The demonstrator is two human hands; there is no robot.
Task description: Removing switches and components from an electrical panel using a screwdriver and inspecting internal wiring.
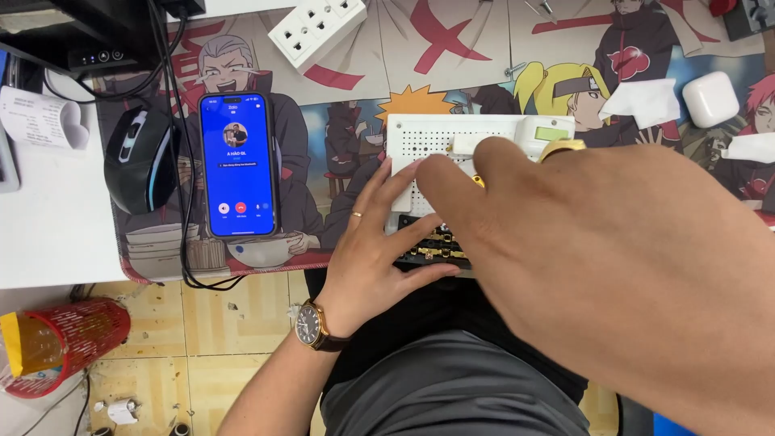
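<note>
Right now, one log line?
left hand: pressing white perforated device | right hand: fingers on device | phone: lit, left of device

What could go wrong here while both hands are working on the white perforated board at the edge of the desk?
1. The white perforated board overhangs the desk edge above the lap; only the left hand steadies it, so it might tip off.
2. The right hand hides much of the board from the camera, so a finger might land on the exposed brass contacts unnoticed.
3. The black cables beside the phone could snag.
</note>
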